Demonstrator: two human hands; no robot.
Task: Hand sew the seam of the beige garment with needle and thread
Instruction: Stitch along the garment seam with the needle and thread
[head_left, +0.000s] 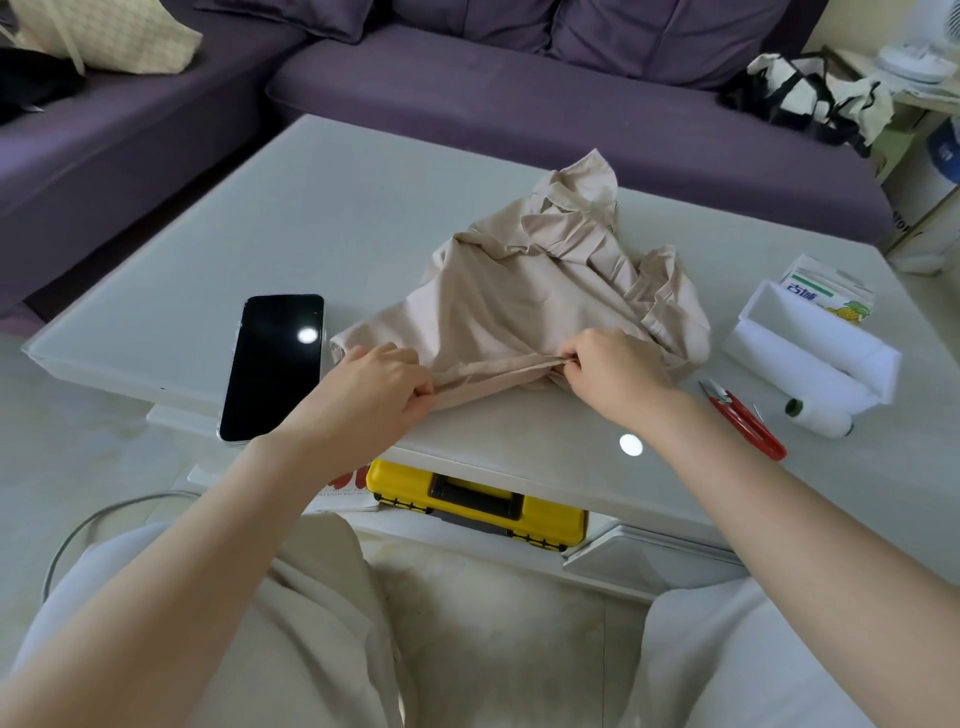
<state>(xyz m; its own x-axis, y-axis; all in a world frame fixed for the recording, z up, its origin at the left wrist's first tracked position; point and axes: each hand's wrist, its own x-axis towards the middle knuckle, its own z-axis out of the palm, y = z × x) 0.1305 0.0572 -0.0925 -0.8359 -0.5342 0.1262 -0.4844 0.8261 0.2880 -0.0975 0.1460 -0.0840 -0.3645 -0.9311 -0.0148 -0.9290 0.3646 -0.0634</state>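
The seam fold of the beige garment (545, 291), heaped mid-surface (363, 218), is held taut between left hand (374, 395) and right hand (618, 374), fingers (582, 358) clamped on it. Sewing seems not yet begun: no needle is seen, so the thread spool (821, 418) by the red snips (743, 418) is probably needed next. A phone (272, 364) lies left; a purple sofa (519, 104) stands behind

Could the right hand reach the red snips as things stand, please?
Probably yes: the red snips lie uncovered just beside the right hand, though it pinches the beige garment.
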